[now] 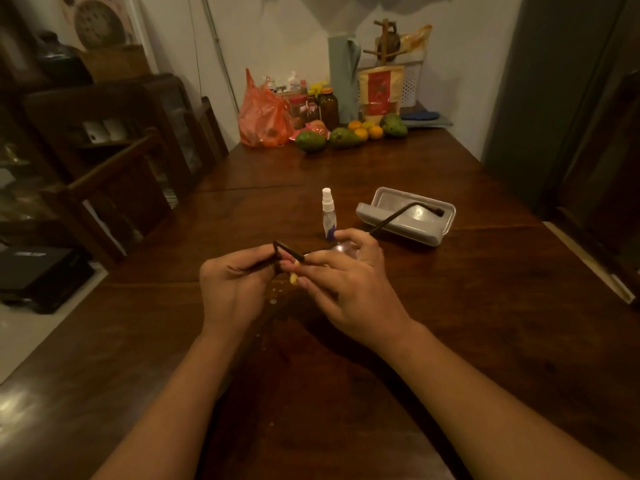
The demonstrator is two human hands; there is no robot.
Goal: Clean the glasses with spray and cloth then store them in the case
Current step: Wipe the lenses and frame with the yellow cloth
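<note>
Left hand (pixel 231 284) pinching glasses (pixel 277 253) at frame corner; right hand (pixel 348 275) gripping other lens, yellow cloth (pixel 293 278) under fingers. Spray bottle (pixel 328 216) upright beside open case (pixel 415 229).

place: home dining room | wooden table (pixel 450 161); fruit (pixel 341 137); bottles (pixel 328 105); chair (pixel 114 181); cabinet (pixel 104 109)

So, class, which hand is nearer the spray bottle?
Right. The right hand is just in front of the spray bottle; the left hand is farther, toward its left.
</note>
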